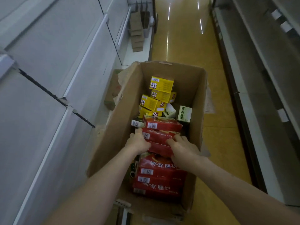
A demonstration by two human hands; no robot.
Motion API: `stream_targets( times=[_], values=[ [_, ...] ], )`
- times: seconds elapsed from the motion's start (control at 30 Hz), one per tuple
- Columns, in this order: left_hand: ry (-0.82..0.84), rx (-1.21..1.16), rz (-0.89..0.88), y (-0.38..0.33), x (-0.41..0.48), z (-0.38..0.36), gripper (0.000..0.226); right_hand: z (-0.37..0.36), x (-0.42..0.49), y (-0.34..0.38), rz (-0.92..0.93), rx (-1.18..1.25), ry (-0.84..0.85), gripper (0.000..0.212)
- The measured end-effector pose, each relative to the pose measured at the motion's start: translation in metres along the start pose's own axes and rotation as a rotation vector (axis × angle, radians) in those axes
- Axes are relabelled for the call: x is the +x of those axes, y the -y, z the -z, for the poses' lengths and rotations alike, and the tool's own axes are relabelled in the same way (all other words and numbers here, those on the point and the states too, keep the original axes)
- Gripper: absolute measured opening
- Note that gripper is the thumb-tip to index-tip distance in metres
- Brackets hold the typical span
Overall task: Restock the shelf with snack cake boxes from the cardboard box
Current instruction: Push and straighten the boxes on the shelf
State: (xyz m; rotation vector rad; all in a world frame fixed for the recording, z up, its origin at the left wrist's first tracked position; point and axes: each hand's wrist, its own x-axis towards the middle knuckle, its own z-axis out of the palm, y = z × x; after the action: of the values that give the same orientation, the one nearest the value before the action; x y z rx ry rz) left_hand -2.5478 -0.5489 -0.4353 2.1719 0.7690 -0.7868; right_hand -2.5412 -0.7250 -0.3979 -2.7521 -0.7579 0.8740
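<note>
An open cardboard box (118,127) stands on the aisle floor below me. Inside lie several red snack cake boxes (162,174) at the near end, several yellow boxes (160,84) at the far end, and two white-green ones (184,113). Both my hands reach into it. My left hand (138,142) grips the left end of a stack of red boxes (159,135) in the middle. My right hand (183,148) grips the right end of that same stack. The box floor is mostly hidden.
White shelves (53,65) run along my left, bare where visible. Another shelf unit (263,82) lines the right. Flattened cardboard pieces (137,31) lean on the left shelf farther down. The yellow aisle floor (183,38) stretches ahead.
</note>
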Motion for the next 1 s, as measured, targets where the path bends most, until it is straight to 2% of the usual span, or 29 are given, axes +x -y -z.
stream_targets(
  times=[0.13,0.23,0.33,0.4,0.53,0.67,0.77,0.9,1.0],
  values=[
    [-0.04,-0.049,0.008,0.008,0.013,-0.004,0.059,-0.014,0.014,-0.005,-0.038,0.025,-0.01,0.046],
    [-0.086,-0.083,0.001,0.007,0.025,-0.001,0.074,-0.022,0.025,-0.007,-0.069,0.065,-0.048,0.048],
    [-0.067,-0.134,0.017,-0.001,0.034,0.003,0.07,-0.024,0.038,-0.009,-0.095,0.111,-0.051,0.051],
    [-0.074,-0.077,-0.01,-0.006,0.041,0.004,0.07,-0.024,0.046,-0.011,-0.119,0.137,-0.043,0.05],
    [-0.101,0.143,-0.107,-0.017,0.06,0.004,0.087,-0.023,0.06,-0.02,-0.17,0.154,-0.03,0.054],
    [-0.04,0.172,-0.14,-0.029,0.079,-0.002,0.075,-0.022,0.069,-0.026,-0.143,0.166,0.006,0.056],
    [-0.086,0.187,-0.137,-0.034,0.088,-0.002,0.065,-0.02,0.073,-0.029,-0.093,0.188,0.01,0.052],
    [-0.193,0.104,-0.126,-0.039,0.097,0.01,0.061,-0.01,0.081,-0.04,-0.069,0.237,-0.034,0.047],
    [-0.118,-0.09,-0.003,-0.041,0.095,0.015,0.056,0.003,0.088,-0.042,-0.066,0.266,-0.116,0.045]
  ],
)
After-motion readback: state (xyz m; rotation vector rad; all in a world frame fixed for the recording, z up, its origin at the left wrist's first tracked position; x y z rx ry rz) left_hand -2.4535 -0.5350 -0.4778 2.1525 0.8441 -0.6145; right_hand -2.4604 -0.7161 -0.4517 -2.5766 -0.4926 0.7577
